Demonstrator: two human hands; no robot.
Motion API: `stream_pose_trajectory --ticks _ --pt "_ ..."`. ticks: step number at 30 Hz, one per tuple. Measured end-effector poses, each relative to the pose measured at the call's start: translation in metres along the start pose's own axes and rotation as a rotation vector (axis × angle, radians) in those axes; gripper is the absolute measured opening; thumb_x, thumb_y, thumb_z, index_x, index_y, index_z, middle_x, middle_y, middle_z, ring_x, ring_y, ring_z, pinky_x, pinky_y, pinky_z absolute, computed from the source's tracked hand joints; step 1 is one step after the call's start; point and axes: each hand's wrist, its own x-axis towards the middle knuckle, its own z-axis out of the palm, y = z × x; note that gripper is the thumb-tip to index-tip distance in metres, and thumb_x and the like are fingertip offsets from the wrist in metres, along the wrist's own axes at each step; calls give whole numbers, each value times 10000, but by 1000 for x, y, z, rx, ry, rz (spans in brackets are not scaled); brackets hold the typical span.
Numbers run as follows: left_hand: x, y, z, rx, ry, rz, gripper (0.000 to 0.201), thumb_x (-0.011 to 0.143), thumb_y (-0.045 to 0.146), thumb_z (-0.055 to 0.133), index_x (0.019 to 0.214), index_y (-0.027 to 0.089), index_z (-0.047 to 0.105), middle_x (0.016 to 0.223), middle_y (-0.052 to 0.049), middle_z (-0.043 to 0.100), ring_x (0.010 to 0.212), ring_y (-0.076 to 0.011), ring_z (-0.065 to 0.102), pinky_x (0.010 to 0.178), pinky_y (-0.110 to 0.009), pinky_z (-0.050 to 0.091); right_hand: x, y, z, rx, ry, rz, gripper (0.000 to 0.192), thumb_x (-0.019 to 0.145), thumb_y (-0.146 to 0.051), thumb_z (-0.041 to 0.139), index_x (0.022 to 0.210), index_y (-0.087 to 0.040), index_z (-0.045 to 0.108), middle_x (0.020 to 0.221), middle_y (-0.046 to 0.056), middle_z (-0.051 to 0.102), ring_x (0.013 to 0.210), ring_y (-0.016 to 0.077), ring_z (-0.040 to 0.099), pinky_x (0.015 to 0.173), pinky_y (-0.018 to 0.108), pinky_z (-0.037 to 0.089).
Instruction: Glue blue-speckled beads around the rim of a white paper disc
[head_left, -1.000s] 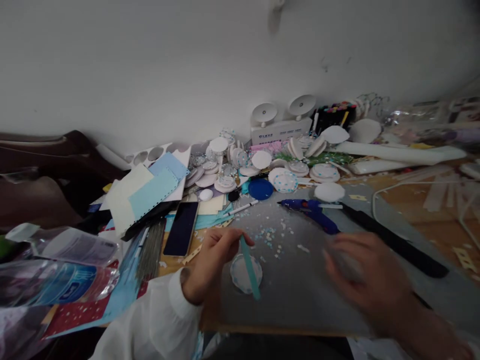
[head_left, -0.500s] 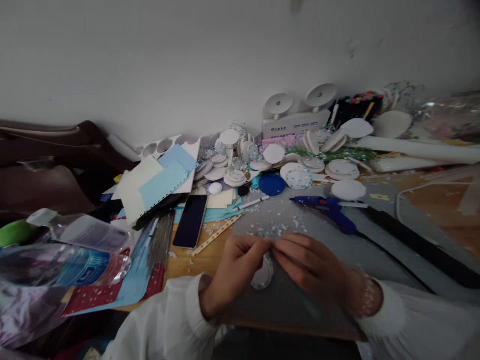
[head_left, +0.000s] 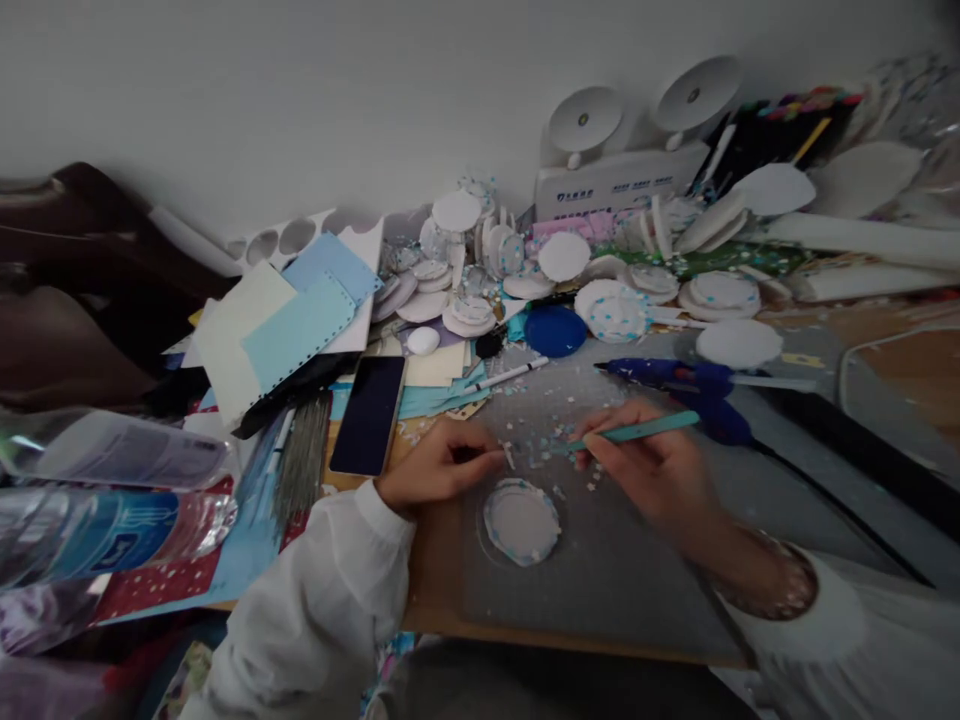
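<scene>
The right hand (head_left: 652, 470) is closed around a slim teal tool (head_left: 637, 431), its tip pointing toward the left hand (head_left: 439, 467), whose fingers are pinched together on something too small to make out. Just below and between both hands lies a white paper disc (head_left: 521, 521) on the grey mat (head_left: 637, 570). Beyond the right hand rests a blue glue gun (head_left: 675, 380); beyond the left hand, a dark phone (head_left: 369, 414) lies on the bench (head_left: 439, 590).

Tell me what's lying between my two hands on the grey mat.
In the head view, small white and blue paper scraps lie between the left hand and right hand; the white disc sits just below.
</scene>
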Motion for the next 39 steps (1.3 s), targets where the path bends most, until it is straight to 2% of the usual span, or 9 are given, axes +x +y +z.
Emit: stream_pose_trajectory --ticks 3,10,15,21,26,39 --pt "-2 -4 3 52 -36 91 301 902 301 518 708 113 650 647 -39 596 590 -106 491 566 -220 360 -1 3 4 60 -60 60 199 813 -342 658 709 -219 540 779 6 630 558 122 619 536 271 564" --pt "-4 -6 3 18 -134 156 201 878 290 584 837 121 686 717 -66 639 606 -113 517 568 -225 384 -6 5 9 67 -156 94 181 832 -322 641 725 -208 550 783 11 617 551 110 618 531 251 567" --pt "-5 -6 6 21 -158 178 164 875 242 574 827 123 676 705 -60 626 600 -107 523 563 -214 390 -8 7 8 81 -182 81 118 840 -267 626 748 -217 573 801 9 611 574 116 627 547 256 574" --pt "-5 -3 7 17 -147 150 161 870 229 577 815 120 681 685 -56 648 585 -102 554 541 -196 412 -9 10 5 9 -241 62 94 861 -240 592 773 -223 563 822 15 610 612 120 626 550 252 561" --pt "-7 -2 8 -2 -84 124 160 852 236 608 796 113 694 698 -81 688 594 -119 603 542 -201 444 -9 9 4 -61 -274 33 102 865 -250 578 770 -220 556 811 22 601 685 142 636 569 255 556" --pt "-6 -2 9 -29 -92 164 133 830 188 621 754 94 677 622 -46 630 532 -83 539 494 -167 399 -12 11 4 -49 -300 -1 85 887 -190 557 814 -230 538 863 20 585 749 136 626 629 252 535"
